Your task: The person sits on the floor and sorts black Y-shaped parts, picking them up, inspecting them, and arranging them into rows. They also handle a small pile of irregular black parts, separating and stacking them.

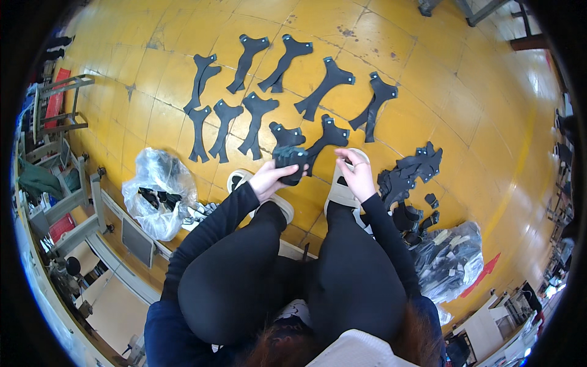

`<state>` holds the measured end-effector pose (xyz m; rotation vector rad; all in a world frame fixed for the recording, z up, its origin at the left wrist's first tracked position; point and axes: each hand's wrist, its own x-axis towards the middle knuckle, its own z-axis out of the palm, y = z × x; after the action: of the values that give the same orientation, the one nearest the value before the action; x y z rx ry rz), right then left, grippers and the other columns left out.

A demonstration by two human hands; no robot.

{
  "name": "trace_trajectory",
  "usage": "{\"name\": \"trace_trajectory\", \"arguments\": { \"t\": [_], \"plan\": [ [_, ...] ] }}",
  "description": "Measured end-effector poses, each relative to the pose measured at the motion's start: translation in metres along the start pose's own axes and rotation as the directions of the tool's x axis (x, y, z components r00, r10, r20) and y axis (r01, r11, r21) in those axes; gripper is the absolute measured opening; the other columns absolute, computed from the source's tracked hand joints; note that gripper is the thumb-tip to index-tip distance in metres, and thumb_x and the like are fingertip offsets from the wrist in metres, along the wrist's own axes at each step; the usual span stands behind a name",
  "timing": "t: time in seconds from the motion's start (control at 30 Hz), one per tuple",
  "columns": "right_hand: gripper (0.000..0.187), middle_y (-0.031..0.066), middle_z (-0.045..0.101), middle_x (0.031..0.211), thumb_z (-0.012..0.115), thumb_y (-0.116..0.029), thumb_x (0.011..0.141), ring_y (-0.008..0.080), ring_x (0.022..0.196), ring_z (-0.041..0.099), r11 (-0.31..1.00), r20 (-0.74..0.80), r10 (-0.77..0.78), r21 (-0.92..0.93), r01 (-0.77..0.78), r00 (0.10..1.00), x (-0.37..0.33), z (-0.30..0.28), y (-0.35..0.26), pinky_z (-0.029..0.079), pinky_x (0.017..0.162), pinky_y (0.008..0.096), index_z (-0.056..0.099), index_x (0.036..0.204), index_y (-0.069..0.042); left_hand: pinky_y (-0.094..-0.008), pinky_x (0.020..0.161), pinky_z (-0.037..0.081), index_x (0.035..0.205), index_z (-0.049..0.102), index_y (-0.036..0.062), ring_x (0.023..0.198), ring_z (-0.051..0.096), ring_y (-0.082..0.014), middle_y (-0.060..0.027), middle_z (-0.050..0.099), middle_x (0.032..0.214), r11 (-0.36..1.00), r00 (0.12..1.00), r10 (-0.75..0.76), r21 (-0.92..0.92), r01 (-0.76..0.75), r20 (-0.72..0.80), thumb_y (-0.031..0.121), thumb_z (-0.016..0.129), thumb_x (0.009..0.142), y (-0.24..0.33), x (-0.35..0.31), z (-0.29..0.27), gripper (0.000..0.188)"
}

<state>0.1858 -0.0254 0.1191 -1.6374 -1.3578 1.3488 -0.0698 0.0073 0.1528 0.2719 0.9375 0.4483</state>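
My left hand [273, 178] is wrapped round a small stack of black fabric pieces [290, 160], held above the floor between my feet. To the right of it, my right hand [356, 172] is raised with its fingers apart and nothing visible in them. Just beyond my hands lie a black Y-shaped fabric piece [328, 136] and another one [285, 133], partly hidden by the stack. Farther out, several similar flat pieces, such as one Y-shaped piece [375, 105], are laid in rows, with small pale marks near their forked ends.
On the right lies an overlapping pile of black pieces [409, 173], with a clear plastic bag [449, 260] of dark items nearer me. Another clear bag [160, 189] sits at left. My light shoes [342, 186] rest on the yellow tiled floor [465, 116]. Metal frames [64, 101] stand far left.
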Motion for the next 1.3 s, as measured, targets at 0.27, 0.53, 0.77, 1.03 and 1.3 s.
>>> {"name": "trace_trajectory", "arguments": {
  "t": [0.27, 0.53, 0.77, 1.03, 1.3],
  "plan": [
    [0.023, 0.0035, 0.066, 0.092, 0.062, -0.011, 0.091, 0.0107, 0.086, 0.061, 0.952, 0.160, -0.071, 0.307, 0.019, 0.985, 0.044, 0.027, -0.057, 0.048, 0.080, 0.0264, 0.062, 0.110, 0.002, -0.0312, 0.088, 0.053, 0.117, 0.059, 0.0029, 0.100, 0.064, -0.0167, -0.0071, 0.065, 0.110, 0.983, 0.983, 0.179, -0.034, -0.180, -0.034, 0.003, 0.065, 0.086, 0.040, 0.020, 0.017, 0.031],
    [0.012, 0.0015, 0.061, 0.076, 0.072, -0.007, 0.081, 0.0081, 0.072, 0.054, 0.953, -0.026, -0.072, 0.292, 0.077, 0.997, 0.042, 0.029, -0.079, 0.044, 0.068, 0.0236, 0.065, 0.088, -0.001, -0.0290, 0.083, 0.052, 0.113, 0.061, 0.0031, 0.095, 0.064, -0.0133, -0.0046, 0.067, 0.105, 0.971, 0.969, 0.238, 0.000, -0.238, -0.067, 0.001, 0.068, 0.084, 0.036, 0.010, 0.028, 0.030],
    [0.011, 0.0037, 0.062, 0.076, 0.073, -0.002, 0.077, 0.0106, 0.069, 0.056, 0.948, -0.157, -0.081, 0.291, 0.125, 0.984, 0.039, 0.036, -0.079, 0.045, 0.065, 0.0244, 0.062, 0.076, -0.001, -0.0260, 0.077, 0.052, 0.110, 0.064, 0.0023, 0.090, 0.065, -0.0123, -0.0042, 0.068, 0.099, 0.948, 0.969, 0.195, -0.223, -0.226, -0.151, 0.006, 0.064, 0.086, 0.039, 0.006, 0.035, 0.023],
    [0.016, 0.0070, 0.062, 0.078, 0.073, 0.003, 0.072, 0.0185, 0.071, 0.061, 0.881, -0.176, -0.453, 0.063, 0.470, 0.874, 0.023, 0.032, -0.078, 0.047, 0.065, 0.0274, 0.060, 0.080, -0.001, -0.0270, 0.078, 0.054, 0.104, 0.063, 0.0023, 0.086, 0.067, -0.0137, -0.0054, 0.069, 0.097, 0.923, 0.943, 0.287, -0.213, -0.319, -0.169, 0.002, 0.062, 0.086, 0.035, 0.006, 0.023, 0.018],
    [0.014, -0.0007, 0.058, 0.081, 0.066, 0.003, 0.083, 0.0066, 0.073, 0.057, 0.818, -0.044, 0.069, 0.574, -0.032, 0.997, 0.021, 0.034, -0.066, 0.045, 0.067, 0.0203, 0.056, 0.092, -0.002, -0.0288, 0.080, 0.053, 0.111, 0.060, 0.0034, 0.091, 0.065, -0.0144, -0.0056, 0.067, 0.103, 0.933, 0.935, 0.319, -0.123, -0.339, -0.155, -0.002, 0.063, 0.085, 0.030, 0.009, 0.023, 0.026]
  ]
}}
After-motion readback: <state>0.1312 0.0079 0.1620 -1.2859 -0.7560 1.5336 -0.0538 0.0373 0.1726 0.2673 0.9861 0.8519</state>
